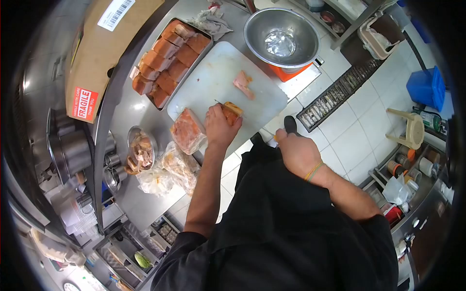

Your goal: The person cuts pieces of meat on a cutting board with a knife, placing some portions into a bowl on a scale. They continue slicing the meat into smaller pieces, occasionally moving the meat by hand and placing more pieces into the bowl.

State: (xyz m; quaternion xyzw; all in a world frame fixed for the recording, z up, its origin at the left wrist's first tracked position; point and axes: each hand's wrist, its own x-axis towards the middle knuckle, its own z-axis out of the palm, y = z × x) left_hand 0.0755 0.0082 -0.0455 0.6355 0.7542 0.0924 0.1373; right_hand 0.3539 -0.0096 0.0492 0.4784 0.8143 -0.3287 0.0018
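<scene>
My left hand (222, 127) is closed around a browned block of meat (232, 112) near the front edge of the white cutting board (213, 65). To its left lies a larger block of pale pink meat (187, 132). A thin pink scrap (242, 84) is on the board beyond the hand. My right hand (296, 151) is off the board, its fingers wrapped round something yellowish, mostly hidden; a dark rounded object (290, 124) shows just beyond it. A tray of meat blocks (168, 63) stands along the board's left side.
A steel bowl (253, 33) stands at the board's far right corner. At left are a bowl of meat scraps (141, 149), plastic bags (180, 167) and a cardboard box (99, 53). A grey cloth (213, 23) lies behind the tray.
</scene>
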